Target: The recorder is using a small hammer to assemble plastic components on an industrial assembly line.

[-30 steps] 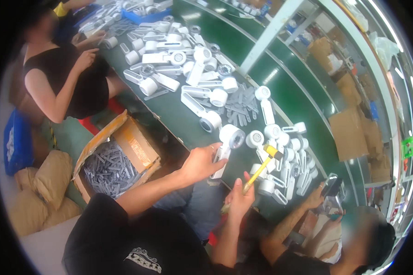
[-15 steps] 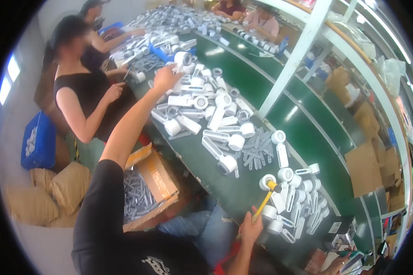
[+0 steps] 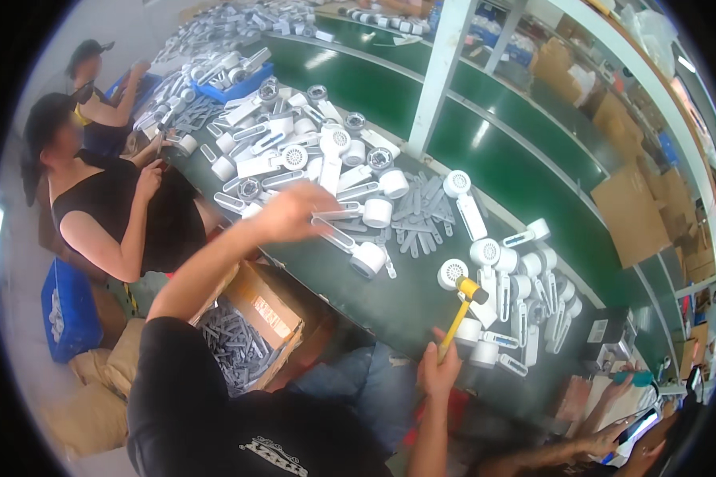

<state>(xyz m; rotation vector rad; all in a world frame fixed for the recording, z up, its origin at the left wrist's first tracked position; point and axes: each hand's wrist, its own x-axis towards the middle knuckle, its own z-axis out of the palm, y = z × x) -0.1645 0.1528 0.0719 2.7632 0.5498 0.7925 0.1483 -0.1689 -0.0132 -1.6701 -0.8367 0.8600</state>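
Note:
My right hand point(image 3: 439, 367) is closed around the yellow handle of a small mallet point(image 3: 459, 318). Its yellow-and-black head rises beside the round grille of a white handheld fan point(image 3: 453, 274). My left hand point(image 3: 298, 213) reaches over the near edge of a big pile of white handheld fans point(image 3: 278, 165). Its fingers are smeared by motion, close to a fan with a slotted handle point(image 3: 367, 259); whether they touch it I cannot tell. Grey flat strips point(image 3: 422, 213) lie heaped beside the pile. Another group of white fans point(image 3: 525, 306) lies right of the mallet.
A cardboard box of grey strips point(image 3: 270, 306) stands below the dark green bench point(image 3: 326, 278). Two people work at the left, near a blue bin point(image 3: 71, 310). A white post point(image 3: 443, 75) rises behind the bench. Another person's hands hold a phone point(image 3: 638, 427) at lower right.
My left hand has come back from the far part of the pile toward me and to the right. My right hand still holds the mallet. The view has shifted, with more of the bench's right end showing.

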